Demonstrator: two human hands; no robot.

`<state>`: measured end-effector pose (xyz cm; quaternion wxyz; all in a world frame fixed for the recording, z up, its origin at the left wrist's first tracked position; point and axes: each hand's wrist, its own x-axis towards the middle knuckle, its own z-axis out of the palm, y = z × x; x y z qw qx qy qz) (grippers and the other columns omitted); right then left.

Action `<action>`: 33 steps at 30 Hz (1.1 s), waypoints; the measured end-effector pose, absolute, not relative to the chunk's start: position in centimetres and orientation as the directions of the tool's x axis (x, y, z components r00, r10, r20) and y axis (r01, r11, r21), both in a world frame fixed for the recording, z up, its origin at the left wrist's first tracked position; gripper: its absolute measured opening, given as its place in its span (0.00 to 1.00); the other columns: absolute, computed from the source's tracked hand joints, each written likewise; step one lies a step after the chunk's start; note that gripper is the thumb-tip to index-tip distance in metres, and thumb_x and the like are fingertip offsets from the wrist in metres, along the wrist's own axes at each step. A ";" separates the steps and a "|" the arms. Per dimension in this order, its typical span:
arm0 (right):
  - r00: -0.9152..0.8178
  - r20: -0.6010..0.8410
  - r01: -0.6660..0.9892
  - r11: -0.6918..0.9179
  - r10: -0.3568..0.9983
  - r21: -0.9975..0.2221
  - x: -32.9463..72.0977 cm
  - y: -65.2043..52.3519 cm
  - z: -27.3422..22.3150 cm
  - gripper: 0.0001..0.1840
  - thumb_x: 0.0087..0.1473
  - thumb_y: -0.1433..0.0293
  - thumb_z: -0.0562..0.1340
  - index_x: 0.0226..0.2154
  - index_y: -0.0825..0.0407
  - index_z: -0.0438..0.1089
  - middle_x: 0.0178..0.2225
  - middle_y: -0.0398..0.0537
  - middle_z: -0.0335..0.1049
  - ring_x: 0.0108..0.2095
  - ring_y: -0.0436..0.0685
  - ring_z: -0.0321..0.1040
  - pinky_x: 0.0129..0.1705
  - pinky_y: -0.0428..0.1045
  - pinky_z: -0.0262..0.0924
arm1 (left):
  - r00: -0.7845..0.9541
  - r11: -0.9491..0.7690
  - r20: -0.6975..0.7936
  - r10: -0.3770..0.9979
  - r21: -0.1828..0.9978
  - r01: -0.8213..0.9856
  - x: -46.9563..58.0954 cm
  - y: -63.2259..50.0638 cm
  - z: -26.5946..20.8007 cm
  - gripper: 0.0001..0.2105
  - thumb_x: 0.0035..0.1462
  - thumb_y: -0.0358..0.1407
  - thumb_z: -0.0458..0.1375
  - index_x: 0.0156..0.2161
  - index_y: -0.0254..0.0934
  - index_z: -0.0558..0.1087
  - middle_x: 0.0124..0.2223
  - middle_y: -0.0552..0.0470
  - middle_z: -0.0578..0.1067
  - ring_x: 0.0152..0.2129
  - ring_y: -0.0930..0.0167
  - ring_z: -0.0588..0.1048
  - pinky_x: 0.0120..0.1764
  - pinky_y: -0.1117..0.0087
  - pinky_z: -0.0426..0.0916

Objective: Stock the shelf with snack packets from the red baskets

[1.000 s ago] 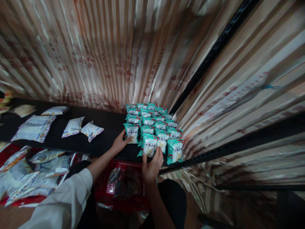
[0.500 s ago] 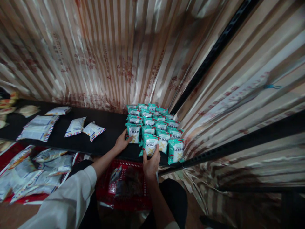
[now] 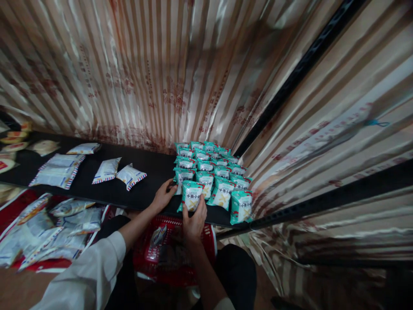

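My right hand (image 3: pixel 195 219) grips a small teal-and-white snack bag (image 3: pixel 192 194) near the shelf's front edge, thumb on one side and fingers on the other. This bag stands in front of the left part of a block of matching snack bags (image 3: pixel 222 189), set upright in rows. Just left of it is my left hand (image 3: pixel 164 194), fingers apart and reaching to the left side of the front-left bag (image 3: pixel 183 175). It holds nothing that I can see; whether the fingertips touch that bag, I cannot tell.
On the black shelf (image 3: pixel 129 200) lie several white snack bags (image 3: pixel 106 168) to the left. Below stand a red basket (image 3: pixel 213 241) between my knees and a red container with larger white bags (image 3: pixel 48 232). A black post (image 3: pixel 290 86) and striped sheeting (image 3: pixel 145 77) border the shelf.
My right hand has moved the teal snack bag leftward, from in front of the middle column to the left columns. My left hand stays beside the front-left bag. The view has shifted slightly.
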<state>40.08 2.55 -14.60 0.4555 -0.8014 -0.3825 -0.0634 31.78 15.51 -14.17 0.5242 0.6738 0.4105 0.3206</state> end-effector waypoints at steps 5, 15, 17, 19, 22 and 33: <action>0.682 0.465 0.691 -0.287 0.565 -0.664 39.5 4.0 -14.7 0.36 0.55 0.55 0.53 0.60 0.58 0.46 0.55 0.65 0.56 0.54 0.66 0.53 0.50 0.59 0.52 | 0.467 -0.104 0.001 0.884 0.975 0.194 31.4 14.9 -14.1 0.22 0.54 0.41 0.55 0.54 0.37 0.65 0.53 0.46 0.70 0.45 0.66 0.71 0.43 0.67 0.68; 0.678 0.454 0.688 -0.281 0.578 -0.670 39.8 4.3 -15.6 0.38 0.54 0.54 0.52 0.60 0.58 0.45 0.55 0.66 0.55 0.54 0.67 0.53 0.50 0.60 0.52 | 0.532 -0.222 0.059 0.845 0.943 0.248 31.5 14.3 -13.9 0.24 0.53 0.45 0.55 0.54 0.38 0.64 0.53 0.45 0.69 0.48 0.65 0.69 0.45 0.66 0.66; 0.688 0.448 0.670 -0.264 0.571 -0.694 39.9 4.1 -15.2 0.38 0.54 0.54 0.53 0.61 0.57 0.45 0.55 0.64 0.55 0.54 0.66 0.53 0.51 0.60 0.52 | 0.548 -0.256 0.084 0.833 0.935 0.246 31.5 14.2 -13.8 0.23 0.55 0.45 0.53 0.53 0.38 0.65 0.52 0.45 0.69 0.49 0.66 0.68 0.48 0.66 0.65; 0.701 0.440 0.650 -0.251 0.561 -0.717 40.0 3.8 -14.7 0.38 0.54 0.55 0.54 0.61 0.56 0.44 0.56 0.63 0.55 0.55 0.65 0.53 0.52 0.60 0.51 | 0.539 -0.278 0.106 0.835 0.928 0.249 31.7 14.2 -13.8 0.21 0.56 0.45 0.51 0.52 0.38 0.66 0.51 0.46 0.70 0.49 0.67 0.68 0.50 0.65 0.63; 0.722 0.434 0.629 -0.250 0.539 -0.736 40.5 3.1 -14.3 0.39 0.53 0.55 0.55 0.61 0.56 0.44 0.56 0.62 0.54 0.55 0.64 0.52 0.53 0.59 0.50 | 0.487 -0.255 0.095 0.868 0.928 0.273 32.3 14.2 -14.0 0.21 0.56 0.44 0.52 0.52 0.37 0.66 0.50 0.45 0.70 0.47 0.67 0.70 0.47 0.66 0.66; 0.797 0.435 0.581 -0.335 0.418 -0.742 44.3 0.5 -15.2 0.41 0.51 0.51 0.54 0.59 0.61 0.49 0.53 0.66 0.57 0.54 0.67 0.53 0.53 0.61 0.51 | 0.439 -0.228 0.062 0.896 0.914 0.336 34.5 14.5 -15.0 0.27 0.50 0.39 0.58 0.56 0.38 0.62 0.48 0.48 0.73 0.40 0.67 0.73 0.42 0.67 0.68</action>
